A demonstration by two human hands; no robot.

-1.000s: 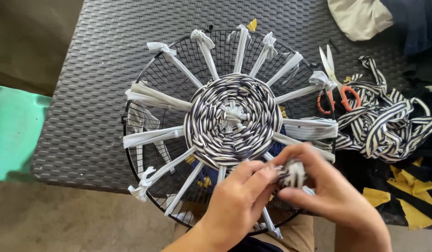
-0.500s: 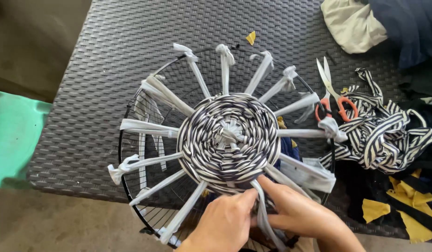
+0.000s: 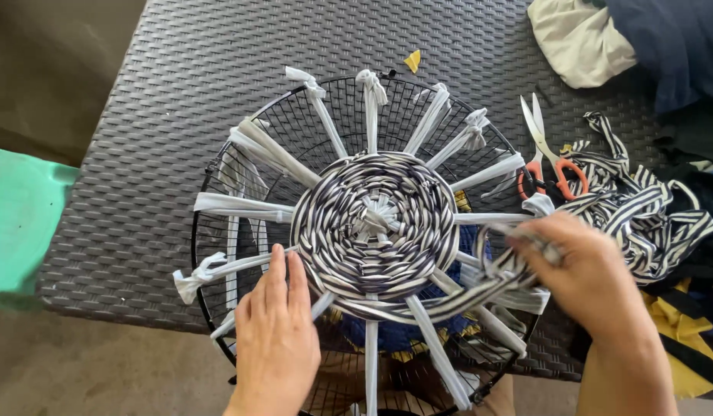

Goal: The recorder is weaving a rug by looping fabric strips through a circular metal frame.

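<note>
A dark grey woven-pattern table [image 3: 141,115] fills most of the head view; its far edge and right side are cut off by the frame or buried under cloth. On it lies a round black wire grille [image 3: 248,146], its near rim hanging past the table edge and partly cut off at the bottom. White fabric strips [image 3: 241,206] run like spokes from the centre to the rim, knotted there. At the middle sits a round woven disc of black-and-white striped fabric [image 3: 376,223], resting on the spokes.

To the right lies a loose heap of black-and-white striped fabric strip [image 3: 642,208], trailing toward the disc. Beyond it, dark blue and cream cloth [image 3: 580,38] is bundled at the top right corner, only partly in view.

The right hand [image 3: 584,270] has its fingers closed around the striped strip just right of the disc, pulling it taut along the disc's lower edge; the fingertips are blurred. The left hand [image 3: 278,331] lies flat, fingers open and together, pressing on a white spoke at the disc's lower left.

Orange-handled scissors [image 3: 545,154] lie between grille and heap. A small yellow scrap [image 3: 412,60] sits at the far rim.
</note>
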